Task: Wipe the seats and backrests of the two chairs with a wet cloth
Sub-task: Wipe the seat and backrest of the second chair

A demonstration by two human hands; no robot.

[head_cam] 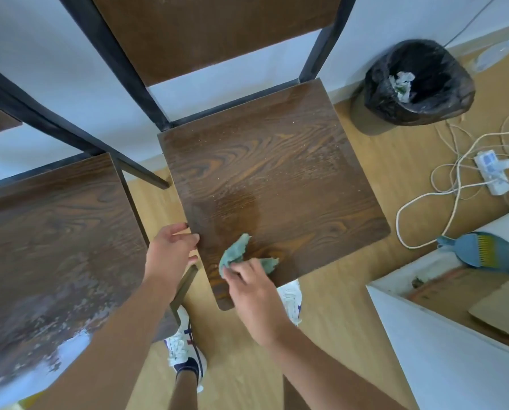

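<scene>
the right hand [249, 287] pinches a bunched green cloth [241, 254] against the near corner of the seat [274, 173] of the chair in front, fingers closed over the wad so it stays pressed flat to the wood as it rubs. just beyond the cloth a darker, damp-looking patch spreads across the grain, which suggests the wiping is working outward from this corner; the far part of the seat looks dusty and speckled, so most of it seems left to do. the left hand [172, 251] curls around the seat's near-left edge, thumb on top and fingers hooked under, most likely to brace the chair so it does not slide or turn under the rubbing.

the backrest [215, 31] stands well beyond both hands. the second chair's seat [55, 232] lies just to the left of the left hand, close enough to reach without stepping; its near part shows pale blotchy marks.

well off to the right of the right hand sit a black-lined bin [419, 84], a tangle of white cables [454, 179] and a blue dustpan [475, 251], clear of the work.
</scene>
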